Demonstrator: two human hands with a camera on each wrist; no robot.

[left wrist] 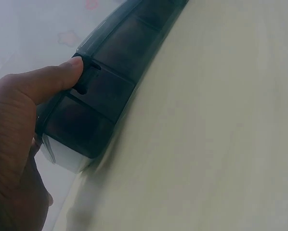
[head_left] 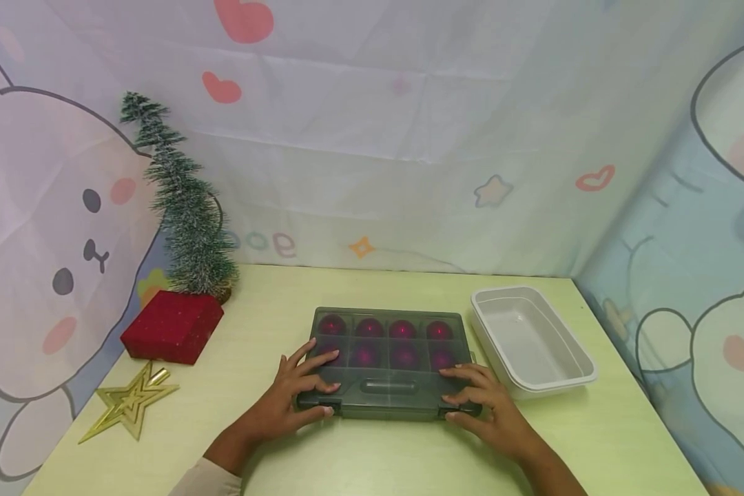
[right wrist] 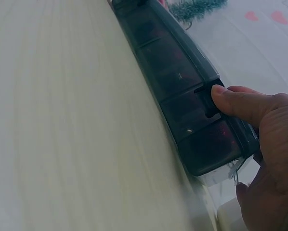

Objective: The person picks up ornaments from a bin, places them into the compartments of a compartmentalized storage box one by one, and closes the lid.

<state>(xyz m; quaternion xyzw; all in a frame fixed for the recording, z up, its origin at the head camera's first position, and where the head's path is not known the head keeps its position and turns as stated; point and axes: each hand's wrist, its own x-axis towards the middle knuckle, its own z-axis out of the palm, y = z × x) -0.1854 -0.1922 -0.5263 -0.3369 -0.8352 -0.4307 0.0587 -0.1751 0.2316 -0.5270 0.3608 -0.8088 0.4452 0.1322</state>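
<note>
A dark see-through plastic organizer case (head_left: pixel 389 386) lies on the table, its lid down. Through the lid show two rows of compartments with several shiny red-purple balls (head_left: pixel 402 329). My left hand (head_left: pixel 291 393) grips the front left corner, fingers spread on the lid and thumb at the left latch (left wrist: pixel 88 74). At the opposite front corner my right hand (head_left: pixel 486 406) does likewise, its thumb on the right latch (right wrist: pixel 209 101). Both wrist views show the case's front side with a thumb against it; most other fingers are hidden there.
An off-white plastic tub (head_left: pixel 536 337) stands right of the case, close to the right hand. At left are a small artificial pine tree (head_left: pixel 189 213), a red box (head_left: pixel 172 327) and a gold star topper (head_left: pixel 133 399). Printed cloth (head_left: pixel 372 138) hangs behind the table (head_left: pixel 384 461).
</note>
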